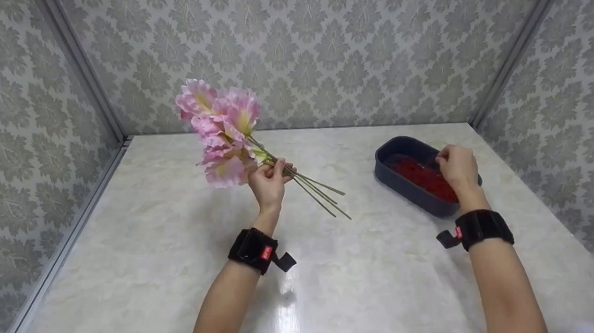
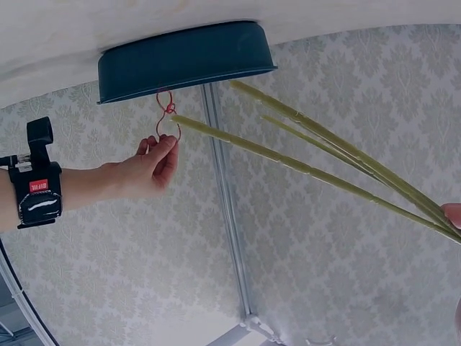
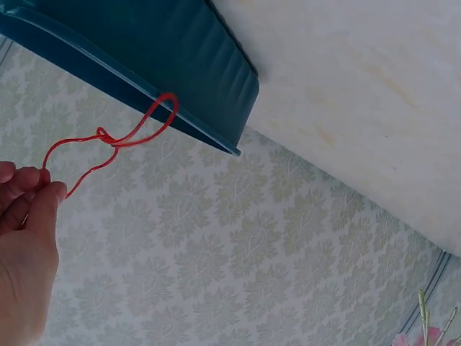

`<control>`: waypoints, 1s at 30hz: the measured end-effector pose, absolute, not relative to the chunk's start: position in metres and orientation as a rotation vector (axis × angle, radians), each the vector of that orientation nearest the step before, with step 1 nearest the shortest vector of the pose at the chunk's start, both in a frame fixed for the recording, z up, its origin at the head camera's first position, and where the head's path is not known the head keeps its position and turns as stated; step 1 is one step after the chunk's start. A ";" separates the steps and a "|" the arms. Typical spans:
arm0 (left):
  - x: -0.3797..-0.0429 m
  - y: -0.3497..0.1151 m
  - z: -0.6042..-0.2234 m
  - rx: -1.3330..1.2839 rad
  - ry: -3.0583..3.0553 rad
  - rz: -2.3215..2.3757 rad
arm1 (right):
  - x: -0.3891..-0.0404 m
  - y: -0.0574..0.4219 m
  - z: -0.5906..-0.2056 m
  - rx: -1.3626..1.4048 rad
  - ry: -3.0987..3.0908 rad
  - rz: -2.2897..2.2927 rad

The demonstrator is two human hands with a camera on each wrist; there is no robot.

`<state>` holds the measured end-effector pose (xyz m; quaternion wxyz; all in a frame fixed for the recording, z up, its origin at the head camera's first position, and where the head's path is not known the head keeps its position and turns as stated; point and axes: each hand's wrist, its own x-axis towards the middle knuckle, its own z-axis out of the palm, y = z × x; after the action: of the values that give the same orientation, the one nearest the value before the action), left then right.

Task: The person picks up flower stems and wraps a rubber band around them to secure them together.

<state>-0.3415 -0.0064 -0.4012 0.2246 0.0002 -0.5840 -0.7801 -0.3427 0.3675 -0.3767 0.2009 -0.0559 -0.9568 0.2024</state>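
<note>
In the head view, my left hand grips a bunch of pink flowers by their thin green stems. The blooms point up and to the left, while the stem ends reach down toward the right. Over the right end of a dark oblong tub, my right hand pinches a red cord between thumb and fingers. A knot and loops show along this cord in the right wrist view. More red material lies inside the tub; its exact form is too blurred to tell.
The pale marbled table carries the tub at its right side. Patterned panels enclose the back and both sides, joined by grey metal posts. Black bands wrap both wrists.
</note>
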 end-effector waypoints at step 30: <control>-0.341 -0.010 -0.392 0.020 -1.623 -2.139 | -0.343 0.303 -0.389 0.222 -2.761 0.712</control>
<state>-0.3414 -0.0099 -0.3921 0.2263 0.0074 -0.5887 -0.7760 -0.3434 0.3025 -0.3888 0.1403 0.0770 -0.9559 0.2463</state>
